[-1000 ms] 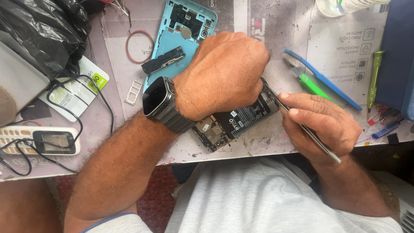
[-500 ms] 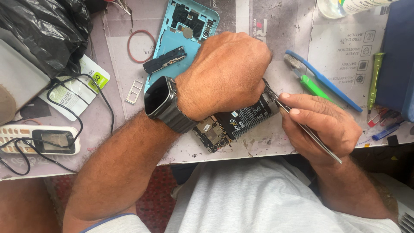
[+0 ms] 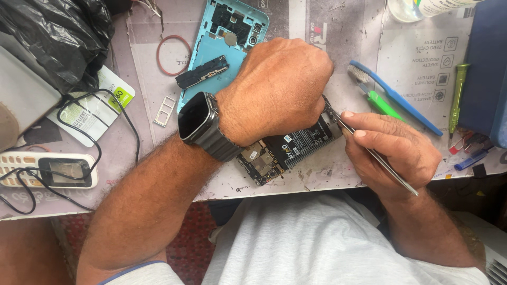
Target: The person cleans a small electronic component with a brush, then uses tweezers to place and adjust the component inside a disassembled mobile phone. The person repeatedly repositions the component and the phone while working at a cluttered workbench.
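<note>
Grey and scuffed, a printed work mat (image 3: 338,31) fills the upper part of the frame, with a crumpled black plastic bag (image 3: 50,37) in the upper left corner and a dark blue case (image 3: 488,68) at the right edge. At centre, the left hand (image 3: 277,89) lies knuckles-up over an opened smartphone (image 3: 288,150), fingers curled down and pressing it to the mat; whether they grip its edges cannot be told, since the fingertips are hidden. A dark smartwatch (image 3: 198,124) on a link band sits on that wrist. Only the phone's lower portion shows below the hand, with exposed circuit board and black battery, near the mat's front edge. At right centre, the right hand (image 3: 393,150) pinches metal tweezers (image 3: 369,150) between thumb and forefinger, closed firmly on the tool, whose tip meets the phone's right end just beside the left hand's fingers. Above the wrist lies the phone's light blue back cover (image 3: 222,45), inner face up, with a small black component (image 3: 203,71) resting across it. At upper right lie a blue toothbrush (image 3: 396,97), a green-handled tool (image 3: 383,105) and a green screwdriver (image 3: 458,95). At lower left sits a white keypad phone (image 3: 47,169) looped by a black cable (image 3: 100,105); nearby are a red rubber band (image 3: 171,53) and a SIM tray (image 3: 165,111).
</note>
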`<state>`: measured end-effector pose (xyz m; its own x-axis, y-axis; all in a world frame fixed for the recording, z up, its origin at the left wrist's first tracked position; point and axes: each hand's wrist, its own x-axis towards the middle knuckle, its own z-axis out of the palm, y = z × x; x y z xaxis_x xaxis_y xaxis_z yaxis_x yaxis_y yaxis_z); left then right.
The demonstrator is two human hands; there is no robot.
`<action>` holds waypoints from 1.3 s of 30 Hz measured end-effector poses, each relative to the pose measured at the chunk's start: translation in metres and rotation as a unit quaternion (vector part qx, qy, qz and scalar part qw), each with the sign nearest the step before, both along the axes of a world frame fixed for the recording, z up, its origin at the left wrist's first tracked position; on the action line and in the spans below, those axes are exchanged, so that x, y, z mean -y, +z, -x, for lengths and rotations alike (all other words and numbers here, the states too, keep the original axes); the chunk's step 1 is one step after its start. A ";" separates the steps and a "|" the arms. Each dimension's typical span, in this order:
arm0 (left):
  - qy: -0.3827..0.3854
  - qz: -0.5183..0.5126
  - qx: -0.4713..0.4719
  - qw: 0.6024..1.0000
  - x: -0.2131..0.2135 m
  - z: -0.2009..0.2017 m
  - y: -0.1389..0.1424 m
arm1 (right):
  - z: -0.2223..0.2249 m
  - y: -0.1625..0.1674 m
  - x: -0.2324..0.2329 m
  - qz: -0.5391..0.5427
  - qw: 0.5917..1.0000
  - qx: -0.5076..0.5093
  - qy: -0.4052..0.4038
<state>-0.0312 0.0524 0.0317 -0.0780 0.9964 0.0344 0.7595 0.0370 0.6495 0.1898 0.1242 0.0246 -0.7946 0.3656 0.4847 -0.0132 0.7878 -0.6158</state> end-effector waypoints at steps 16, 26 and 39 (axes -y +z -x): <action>-0.002 0.006 -0.001 1.000 0.000 0.000 0.000 | -0.001 0.000 -0.001 0.002 1.000 0.000 0.001; -0.003 0.021 -0.001 1.000 0.000 0.001 0.001 | -0.001 -0.001 0.000 0.003 1.000 -0.001 -0.003; -0.005 0.023 -0.002 1.000 0.000 0.001 0.002 | -0.004 -0.005 -0.002 0.066 0.998 0.000 -0.011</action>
